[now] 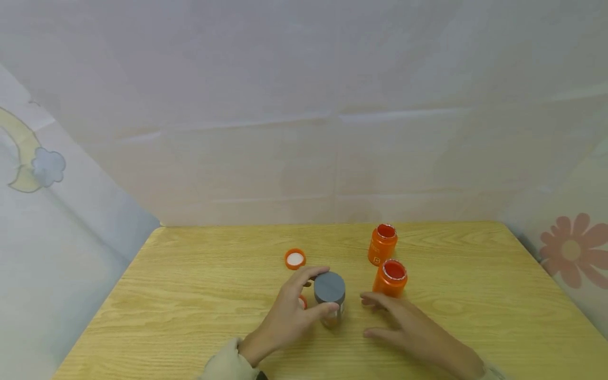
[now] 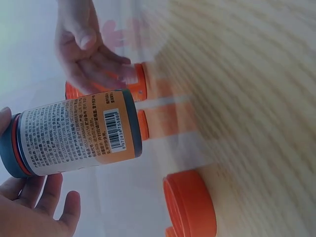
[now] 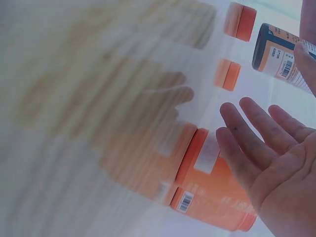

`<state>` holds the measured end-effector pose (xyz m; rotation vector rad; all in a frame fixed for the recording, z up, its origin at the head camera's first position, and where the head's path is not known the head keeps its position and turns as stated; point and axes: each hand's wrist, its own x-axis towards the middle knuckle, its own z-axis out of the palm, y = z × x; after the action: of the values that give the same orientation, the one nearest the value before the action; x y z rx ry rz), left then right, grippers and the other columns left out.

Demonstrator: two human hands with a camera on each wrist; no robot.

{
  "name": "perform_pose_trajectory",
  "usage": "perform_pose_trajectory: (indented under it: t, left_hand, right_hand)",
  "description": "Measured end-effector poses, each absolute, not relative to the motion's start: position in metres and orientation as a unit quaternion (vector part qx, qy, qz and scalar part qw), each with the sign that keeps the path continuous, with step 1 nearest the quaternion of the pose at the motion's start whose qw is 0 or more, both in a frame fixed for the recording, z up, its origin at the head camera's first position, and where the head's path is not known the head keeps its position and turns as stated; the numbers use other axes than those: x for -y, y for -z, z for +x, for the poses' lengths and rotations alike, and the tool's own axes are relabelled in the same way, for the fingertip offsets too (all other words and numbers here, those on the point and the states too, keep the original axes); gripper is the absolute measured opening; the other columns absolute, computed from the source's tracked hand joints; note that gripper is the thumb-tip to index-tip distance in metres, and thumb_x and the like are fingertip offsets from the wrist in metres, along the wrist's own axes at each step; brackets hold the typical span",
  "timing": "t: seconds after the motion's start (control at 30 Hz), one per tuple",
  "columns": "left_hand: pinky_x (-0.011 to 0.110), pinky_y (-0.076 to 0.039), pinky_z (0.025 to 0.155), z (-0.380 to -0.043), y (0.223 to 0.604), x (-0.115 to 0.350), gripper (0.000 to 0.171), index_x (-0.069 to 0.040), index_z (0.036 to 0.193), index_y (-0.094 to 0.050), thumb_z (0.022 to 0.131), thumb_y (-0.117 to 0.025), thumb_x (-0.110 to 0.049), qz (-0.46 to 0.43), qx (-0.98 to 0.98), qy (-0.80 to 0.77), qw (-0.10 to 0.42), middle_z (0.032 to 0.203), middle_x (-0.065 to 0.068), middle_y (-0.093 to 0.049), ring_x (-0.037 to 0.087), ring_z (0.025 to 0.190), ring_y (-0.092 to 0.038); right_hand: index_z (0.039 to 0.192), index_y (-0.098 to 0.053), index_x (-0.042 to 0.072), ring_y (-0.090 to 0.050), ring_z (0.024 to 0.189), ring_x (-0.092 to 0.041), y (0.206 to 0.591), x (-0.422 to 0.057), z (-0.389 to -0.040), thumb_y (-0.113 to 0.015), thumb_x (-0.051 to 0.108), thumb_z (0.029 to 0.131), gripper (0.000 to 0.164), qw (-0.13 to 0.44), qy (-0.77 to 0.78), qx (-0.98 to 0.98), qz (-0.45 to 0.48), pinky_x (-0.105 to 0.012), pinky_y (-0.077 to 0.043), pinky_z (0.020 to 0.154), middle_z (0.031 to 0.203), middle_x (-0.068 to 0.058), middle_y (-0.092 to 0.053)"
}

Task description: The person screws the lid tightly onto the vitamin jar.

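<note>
A dark grey-lidded bottle point(image 1: 330, 288) stands upright in the head view, gripped near its lid between the thumb and fingers of my left hand point(image 1: 291, 307). Its wrapped label point(image 2: 74, 131) carries small print and a barcode on an orange patch, and its base is close over the table. To the right, my right hand point(image 1: 410, 328) holds nothing, its fingers extended and spread. Those fingers are nearest to an open orange jar point(image 1: 388, 286), which they partly cover in the right wrist view.
Behind that jar stands another lidless orange jar point(image 1: 381, 249). One orange cap point(image 1: 295, 266) lies inner side up beyond my left hand. A second orange cap point(image 1: 303, 301) is mostly hidden behind the fingers. The wooden table point(image 1: 190, 295) ends at a draped sheet point(image 1: 266, 169).
</note>
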<state>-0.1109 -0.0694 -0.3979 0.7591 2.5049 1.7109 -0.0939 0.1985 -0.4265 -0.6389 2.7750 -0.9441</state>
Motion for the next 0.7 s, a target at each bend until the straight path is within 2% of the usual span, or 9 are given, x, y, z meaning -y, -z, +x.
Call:
perform_pose_trajectory:
  t: [0.27, 0.43, 0.7]
  left_hand:
    - [0.039, -0.042, 0.103, -0.116, 0.39, 0.085, 0.058, -0.025, 0.138, -0.052, 0.086, -0.078, -0.029, 0.22, -0.804, -0.552, -0.007, 0.129, -0.009, -0.059, 0.013, 0.114, -0.054]
    - [0.039, -0.043, 0.102, -0.119, 0.388, 0.094, 0.06, -0.029, 0.138, -0.053, 0.085, -0.079, -0.027, 0.191, -0.815, -0.547, -0.022, 0.129, -0.009, -0.06, 0.013, 0.114, -0.055]
    - [0.036, -0.046, 0.1, -0.124, 0.391, 0.11, 0.06, -0.02, 0.141, -0.051, 0.087, -0.077, -0.024, 0.173, -0.828, -0.529, -0.076, 0.131, -0.002, -0.06, 0.017, 0.111, -0.057]
  right_hand:
    - [0.136, -0.057, 0.025, -0.062, 0.117, -0.008, 0.426, -0.207, -0.09, -0.064, 0.06, 0.088, 0.059, 0.059, 0.304, -0.931, -0.193, -0.038, -0.053, 0.098, 0.127, 0.019, -0.064]
    - [0.133, -0.058, 0.023, -0.063, 0.117, -0.012, 0.426, -0.212, -0.088, -0.063, 0.056, 0.09, 0.055, 0.024, 0.291, -0.932, -0.214, -0.039, -0.053, 0.097, 0.127, 0.014, -0.066]
    - [0.133, -0.058, 0.021, -0.064, 0.117, -0.013, 0.425, -0.222, -0.087, -0.063, 0.056, 0.09, 0.055, 0.027, 0.294, -0.931, -0.216, -0.037, -0.054, 0.095, 0.129, 0.01, -0.067]
